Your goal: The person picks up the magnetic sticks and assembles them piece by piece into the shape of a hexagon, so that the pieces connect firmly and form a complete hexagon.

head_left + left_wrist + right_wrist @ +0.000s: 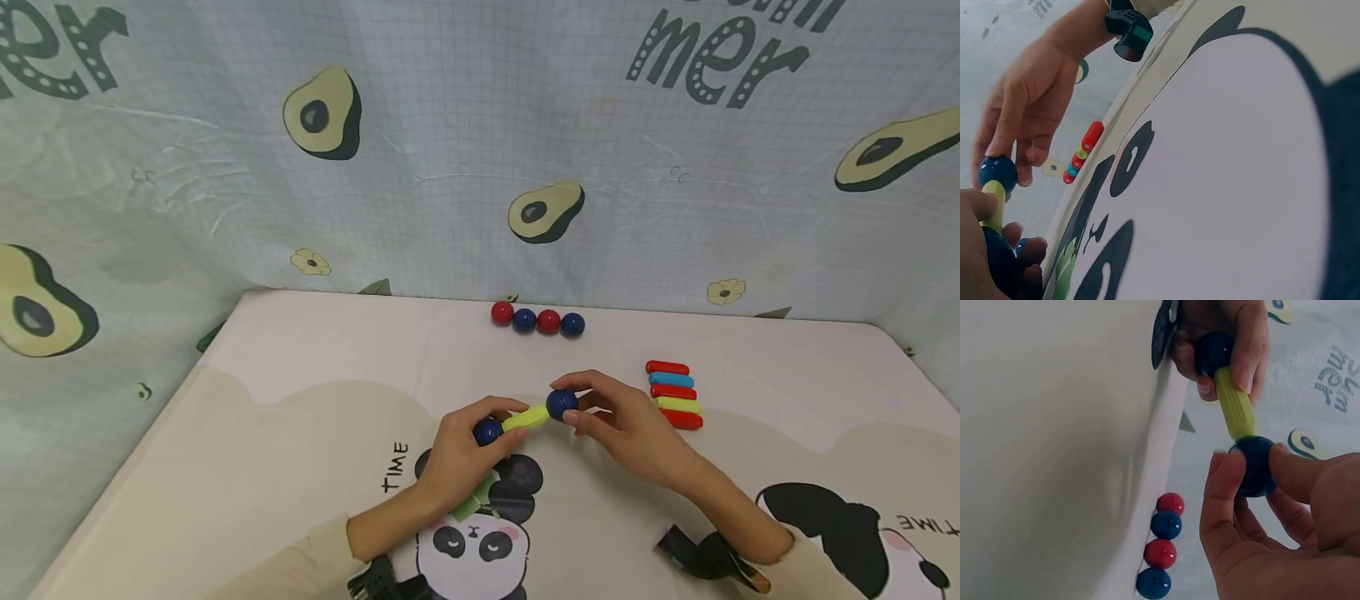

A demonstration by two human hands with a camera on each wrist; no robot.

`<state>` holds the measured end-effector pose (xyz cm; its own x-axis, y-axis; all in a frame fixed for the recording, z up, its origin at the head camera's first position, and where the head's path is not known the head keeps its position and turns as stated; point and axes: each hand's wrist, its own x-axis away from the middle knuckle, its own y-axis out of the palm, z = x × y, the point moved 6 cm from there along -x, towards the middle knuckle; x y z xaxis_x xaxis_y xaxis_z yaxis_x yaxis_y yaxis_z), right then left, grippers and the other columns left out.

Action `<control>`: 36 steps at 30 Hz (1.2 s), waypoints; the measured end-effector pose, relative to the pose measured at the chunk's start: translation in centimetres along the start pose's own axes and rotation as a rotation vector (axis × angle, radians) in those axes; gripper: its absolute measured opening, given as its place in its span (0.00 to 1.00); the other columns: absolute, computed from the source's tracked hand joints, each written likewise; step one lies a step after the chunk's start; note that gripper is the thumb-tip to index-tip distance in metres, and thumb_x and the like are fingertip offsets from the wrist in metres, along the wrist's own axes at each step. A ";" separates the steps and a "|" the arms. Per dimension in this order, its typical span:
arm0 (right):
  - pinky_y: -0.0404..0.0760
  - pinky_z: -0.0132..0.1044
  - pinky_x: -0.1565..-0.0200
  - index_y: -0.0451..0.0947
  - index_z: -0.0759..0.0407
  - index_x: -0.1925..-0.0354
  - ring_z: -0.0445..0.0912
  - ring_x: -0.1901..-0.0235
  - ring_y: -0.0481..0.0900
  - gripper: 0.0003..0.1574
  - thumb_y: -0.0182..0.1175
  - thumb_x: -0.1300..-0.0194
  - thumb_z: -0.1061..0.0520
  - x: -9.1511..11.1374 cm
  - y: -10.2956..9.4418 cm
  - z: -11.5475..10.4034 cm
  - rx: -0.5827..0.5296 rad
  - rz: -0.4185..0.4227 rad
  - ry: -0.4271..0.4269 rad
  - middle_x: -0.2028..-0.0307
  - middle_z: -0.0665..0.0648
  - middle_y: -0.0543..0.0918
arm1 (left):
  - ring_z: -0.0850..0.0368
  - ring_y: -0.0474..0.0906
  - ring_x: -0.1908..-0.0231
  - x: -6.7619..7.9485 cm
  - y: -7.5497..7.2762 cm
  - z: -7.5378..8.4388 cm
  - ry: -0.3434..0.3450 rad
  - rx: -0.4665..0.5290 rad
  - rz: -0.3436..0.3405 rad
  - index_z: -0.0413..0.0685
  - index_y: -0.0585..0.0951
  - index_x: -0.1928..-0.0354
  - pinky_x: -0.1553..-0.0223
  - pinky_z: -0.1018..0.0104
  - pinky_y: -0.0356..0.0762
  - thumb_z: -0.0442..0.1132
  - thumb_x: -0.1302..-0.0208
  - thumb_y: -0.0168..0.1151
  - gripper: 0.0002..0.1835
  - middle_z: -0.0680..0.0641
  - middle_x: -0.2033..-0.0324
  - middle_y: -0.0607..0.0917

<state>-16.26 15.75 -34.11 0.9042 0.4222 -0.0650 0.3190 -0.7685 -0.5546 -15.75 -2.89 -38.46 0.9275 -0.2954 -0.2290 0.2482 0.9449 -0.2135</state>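
Observation:
A yellow-green rod [526, 417] joins two dark blue balls above the table. My left hand [469, 450] holds the rod near one end, with its blue ball [487, 432] tucked in the palm. My right hand [626, 425] pinches the other blue ball [562, 405] between thumb and fingers. In the right wrist view the rod [1235, 404] meets the right-hand ball [1254, 466], which the right hand [1285, 519] grips from below. The left wrist view shows the left hand's fingers partly covering its ball [999, 262].
A row of red and blue balls [548, 322] lies near the table's back edge. Several red, blue and yellow-green rods [675, 392] lie stacked side by side beyond the right hand. The table [300, 483] has a panda-print cover, with an avocado-print curtain [435, 108] behind it.

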 end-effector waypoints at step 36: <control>0.79 0.28 0.65 0.79 0.50 0.50 0.38 0.68 0.76 0.24 0.70 0.45 0.64 3.9 -3.9 2.0 0.341 0.224 -0.084 0.68 0.44 0.79 | 0.59 0.74 0.80 0.4 -0.1 4.0 0.049 0.043 -0.099 0.38 0.72 0.40 0.74 0.71 0.72 0.27 0.39 0.62 0.24 0.46 0.76 0.78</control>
<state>-14.54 21.32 -33.85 0.9098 0.3114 -0.2744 -0.0076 -0.6485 -0.7612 -14.28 -2.53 -34.78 0.8832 -0.3935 -0.2551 0.3511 0.9155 -0.1966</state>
